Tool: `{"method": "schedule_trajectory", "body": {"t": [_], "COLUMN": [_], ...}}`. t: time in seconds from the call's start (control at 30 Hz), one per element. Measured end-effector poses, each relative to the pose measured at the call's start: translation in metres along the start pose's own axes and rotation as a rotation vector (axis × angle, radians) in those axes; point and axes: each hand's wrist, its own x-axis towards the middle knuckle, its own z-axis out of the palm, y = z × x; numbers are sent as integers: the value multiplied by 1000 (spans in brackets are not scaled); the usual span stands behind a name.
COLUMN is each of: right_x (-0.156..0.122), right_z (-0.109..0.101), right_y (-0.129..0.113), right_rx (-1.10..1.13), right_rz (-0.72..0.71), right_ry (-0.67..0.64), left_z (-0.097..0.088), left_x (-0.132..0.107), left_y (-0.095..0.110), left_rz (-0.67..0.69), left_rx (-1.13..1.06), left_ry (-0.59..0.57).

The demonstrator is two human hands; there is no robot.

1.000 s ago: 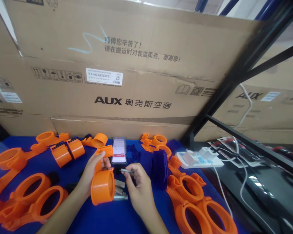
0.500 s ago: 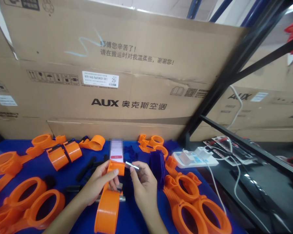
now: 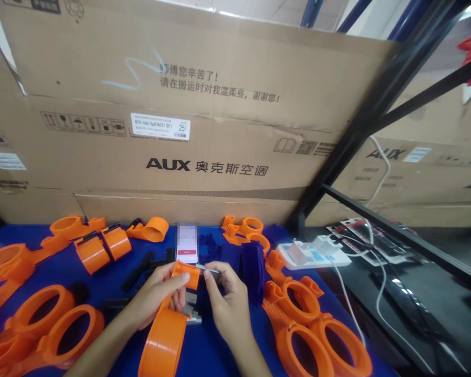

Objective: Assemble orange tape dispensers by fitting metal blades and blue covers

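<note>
My left hand [image 3: 155, 290] is closed around the narrow upper end of an orange plastic tape dispenser [image 3: 163, 340], whose wide ring hangs down toward me. Between thumb and fingers, my right hand [image 3: 230, 296] pinches a thin serrated metal blade [image 3: 213, 270]. The blade's left end meets the right edge of the dispenser's upper end; whether it sits in a slot there I cannot tell. Beneath my hands, small grey metal pieces [image 3: 192, 299] lie on the blue table cover [image 3: 204, 351], partly hidden.
More orange dispensers lie at left [image 3: 78, 335] and right [image 3: 302, 351]. A phone [image 3: 187, 256] stands ahead, with black parts [image 3: 137, 272] to its left. Dark blue pieces [image 3: 252, 272] are stacked right of my hand. A white power strip [image 3: 314, 255] with cables lies beyond; cardboard [image 3: 220, 199] rises behind.
My right hand has brought the blade left, up to the dispenser's upper end. The dispenser's ring has swung slightly left and toward me in my left hand.
</note>
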Motion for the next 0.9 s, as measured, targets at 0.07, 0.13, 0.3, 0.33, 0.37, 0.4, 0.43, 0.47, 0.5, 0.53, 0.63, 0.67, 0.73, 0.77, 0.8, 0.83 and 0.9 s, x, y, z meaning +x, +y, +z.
{"method": "schedule_trajectory", "body": {"t": [0.07, 0.13, 0.3, 0.33, 0.37, 0.4, 0.43, 0.47, 0.5, 0.53, 0.63, 0.67, 0.73, 0.77, 0.8, 0.83, 0.9], "right_x": [0, 2, 7, 8, 8, 8, 7, 6, 5, 4, 1, 0, 1, 1, 2, 2, 1], "right_z": [1, 1, -1, -2, -2, -2, -2, -2, -1, 0, 2, 2, 1, 1, 1, 1, 2], "right_y": [-1, 0, 4, 4, 4, 3, 2, 1, 0, -2, -4, -5, -5, -4, -3, -2, 1], "right_rx": [-13, -10, -43, -42, -40, -38, -39, -43, -49, -54, -72, -83, -116, -139, -171, -214, -351], "right_rz": [-13, -11, -56, -77, -96, -111, -124, -137, -150, -163, -204, -216, -239, -253, -267, -281, -300], "right_ry": [-6, 33, 110, 95, 82, 71, 59, 42, 13, -31, -182, -216, -256, -267, -271, -268, -252], "left_z": [4, 7, 6, 3, 1, -1, -3, -4, -5, -5, -3, -2, -1, -1, -2, -2, -5], "left_x": [-1, -2, -1, 0, 0, 0, 0, 0, 0, 0, -2, -2, -3, -3, -3, -3, -3], "left_y": [-1, -1, 5, 6, 7, 7, 7, 6, 6, 5, 4, 3, 4, 5, 6, 7, 10], "left_rz": [22, 48, 76, 77, 77, 76, 73, 69, 64, 59, 56, 59, 68, 71, 72, 74, 78], "left_rx": [9, 5, -49, -49, -46, -38, -25, -10, 5, 21, 52, 56, 53, 41, 15, -24, -112], "left_ry": [-3, 15, 109, 116, 120, 122, 121, 118, 110, 97, 63, 58, 62, 71, 92, 126, 208]}}
